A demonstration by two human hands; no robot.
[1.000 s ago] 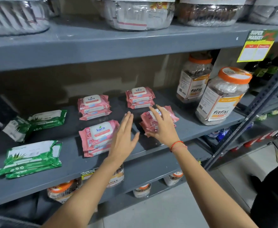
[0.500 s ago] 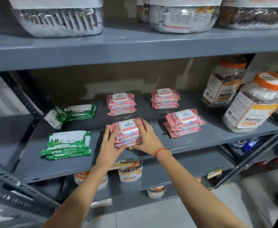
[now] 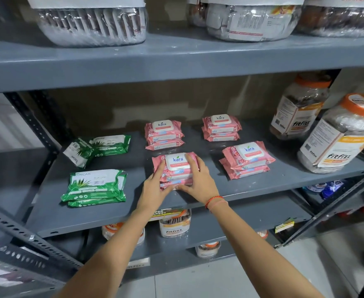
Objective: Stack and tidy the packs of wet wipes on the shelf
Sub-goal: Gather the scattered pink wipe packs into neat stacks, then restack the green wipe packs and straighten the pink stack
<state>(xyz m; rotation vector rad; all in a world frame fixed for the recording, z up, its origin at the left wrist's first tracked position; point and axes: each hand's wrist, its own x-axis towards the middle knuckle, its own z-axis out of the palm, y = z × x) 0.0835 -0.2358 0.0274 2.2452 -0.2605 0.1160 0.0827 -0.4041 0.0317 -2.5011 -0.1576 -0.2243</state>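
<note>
On the grey middle shelf (image 3: 262,186) lie several small stacks of pink kara wet wipe packs. My left hand (image 3: 155,188) and my right hand (image 3: 198,179) press against the two sides of the front middle pink stack (image 3: 176,166). Behind it sits another pink stack (image 3: 165,134), with a third at the back right (image 3: 221,127) and a slightly skewed one at the front right (image 3: 247,160). Green aloe wipe packs lie to the left: a front pile (image 3: 95,187) and a loose, crooked rear pair (image 3: 97,148).
Two large fitfizz jars with orange lids (image 3: 338,134) (image 3: 299,108) stand at the shelf's right end. Clear tubs of sachets (image 3: 90,20) fill the upper shelf. More jars (image 3: 174,224) sit on the shelf below. A perforated upright (image 3: 37,125) bounds the left side.
From one second ago, both hands went from the front right pink stack to the front middle one and closed around its sides. The view has come closer and shifted left.
</note>
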